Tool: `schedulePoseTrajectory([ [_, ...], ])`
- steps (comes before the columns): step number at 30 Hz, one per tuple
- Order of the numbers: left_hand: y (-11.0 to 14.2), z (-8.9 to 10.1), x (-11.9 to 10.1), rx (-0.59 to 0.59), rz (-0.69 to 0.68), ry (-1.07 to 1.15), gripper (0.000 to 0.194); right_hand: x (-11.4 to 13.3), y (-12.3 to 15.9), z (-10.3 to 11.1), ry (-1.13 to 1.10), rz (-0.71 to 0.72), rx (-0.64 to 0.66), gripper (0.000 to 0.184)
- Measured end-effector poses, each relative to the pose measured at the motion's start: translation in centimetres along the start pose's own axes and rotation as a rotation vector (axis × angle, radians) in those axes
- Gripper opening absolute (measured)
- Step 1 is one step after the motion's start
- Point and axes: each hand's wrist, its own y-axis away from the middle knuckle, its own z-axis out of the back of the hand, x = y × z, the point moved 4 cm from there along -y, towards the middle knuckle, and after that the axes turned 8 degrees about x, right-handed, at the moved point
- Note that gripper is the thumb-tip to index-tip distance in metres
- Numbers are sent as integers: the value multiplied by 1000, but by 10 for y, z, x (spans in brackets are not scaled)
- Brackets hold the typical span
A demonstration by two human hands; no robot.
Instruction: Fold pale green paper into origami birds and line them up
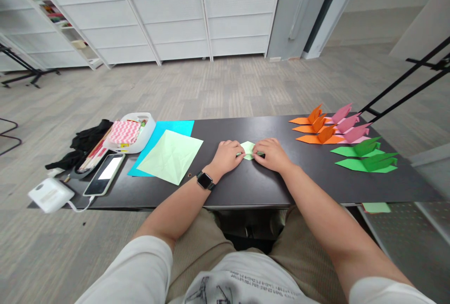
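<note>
1) the folded paper point(248, 148), pale green, is between the two hands at the middle of the table point(246, 189); cannot tell if it lies flat or is slightly raised
2) the left hand point(228, 155), below a watch point(204, 180), has fingers bent and close together, thumb and forefinger pinching the paper's left edge
3) the right hand point(271, 154) pinches the right edge, thumb and forefinger tips meeting there, its other fingers curled
4) to the left, a pale sheet point(170, 156) overlaps a blue sheet point(191, 127); a white bin point(146, 135) and a phone point(104, 174) are beyond
5) to the right are three orange birds point(314, 129), three pink birds point(352, 130) and two green birds point(367, 161)
</note>
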Motion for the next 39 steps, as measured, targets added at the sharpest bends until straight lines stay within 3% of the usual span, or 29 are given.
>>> schedulePoseTrajectory([
  [7, -5, -5, 0, -13, 41, -5, 19, -4, -2, -4, -17, -27, -21, 20],
  [16, -9, -6, 3, -10, 59, 15, 17, -8, -5, -11, 16, -94, -88, 14],
  [23, -11, -5, 2, 9, -21, -6, 15, -8, -7, -15, 43, -119, -84, 6],
  [28, -11, -11, 2, 24, -75, 3, 22, -6, -7, -14, 46, -123, -65, 20],
  [39, -15, -12, 9, 31, -10, 83, 17, -19, -3, -15, -3, -207, -65, 18],
])
